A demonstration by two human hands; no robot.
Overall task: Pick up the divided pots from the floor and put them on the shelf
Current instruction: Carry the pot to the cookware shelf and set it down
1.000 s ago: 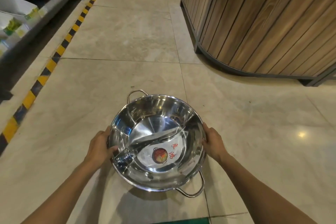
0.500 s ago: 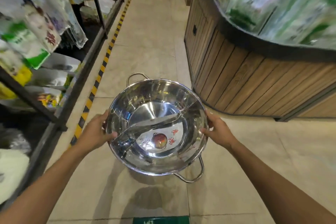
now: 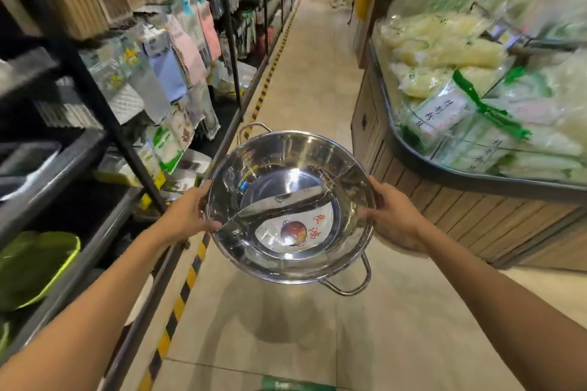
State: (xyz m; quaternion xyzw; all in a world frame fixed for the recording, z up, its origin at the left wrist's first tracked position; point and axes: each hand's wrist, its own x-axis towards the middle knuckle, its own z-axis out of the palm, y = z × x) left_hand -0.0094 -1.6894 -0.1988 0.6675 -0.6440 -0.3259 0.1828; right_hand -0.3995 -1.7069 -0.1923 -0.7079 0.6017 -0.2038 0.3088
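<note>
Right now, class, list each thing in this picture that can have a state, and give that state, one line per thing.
Divided pot: lifted off the floor, upright, empty except a label in one half.
Left hand: gripping the pot's left rim.
Right hand: gripping the pot's right rim.
Pot handles: free, not held.
Shelf: stocked with hanging packets.

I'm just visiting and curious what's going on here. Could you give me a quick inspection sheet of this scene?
Surface: beige tiled floor with a yellow-black stripe along the left shelving.
Job's things: one steel divided pot, held level above the floor, a label in one half.
Clutter: nothing seen on the aisle floor.
Grips: left hand and right hand clasp opposite sides of the pot's rim.
Cables: nothing seen.
Surroundings: dark shelf with packaged goods on the left; wooden counter of bagged food on the right; a person far down the aisle.
</note>
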